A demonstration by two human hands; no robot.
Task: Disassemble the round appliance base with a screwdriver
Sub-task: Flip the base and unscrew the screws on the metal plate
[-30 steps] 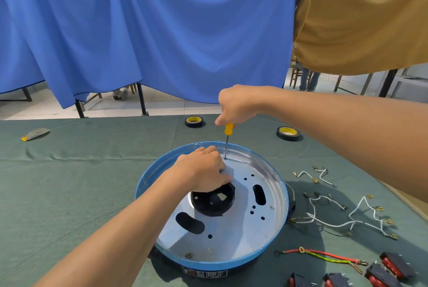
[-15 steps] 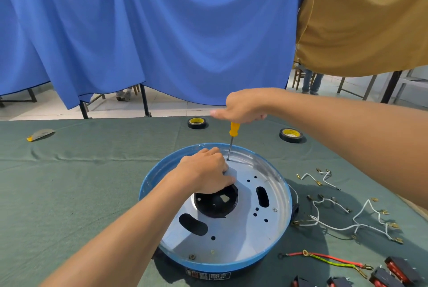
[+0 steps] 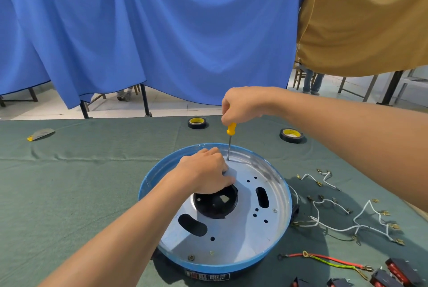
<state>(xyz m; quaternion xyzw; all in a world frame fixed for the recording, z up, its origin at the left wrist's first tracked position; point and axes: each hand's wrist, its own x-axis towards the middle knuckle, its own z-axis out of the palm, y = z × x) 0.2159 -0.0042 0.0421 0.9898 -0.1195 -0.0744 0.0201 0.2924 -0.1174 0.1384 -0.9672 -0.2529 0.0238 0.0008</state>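
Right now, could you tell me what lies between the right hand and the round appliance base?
The yellow-handled screwdriver: the right hand grips its handle, and its tip meets the base's silver plate, per the head view.

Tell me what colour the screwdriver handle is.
Yellow-orange: the screwdriver handle shows just below the right hand in the head view.

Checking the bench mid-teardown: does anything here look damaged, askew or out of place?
Nothing looks damaged. The round base sits flat; the right hand holds the screwdriver upright, tip on the base's far side, and the left hand rests on it. White wires and switches lie loose to its right.
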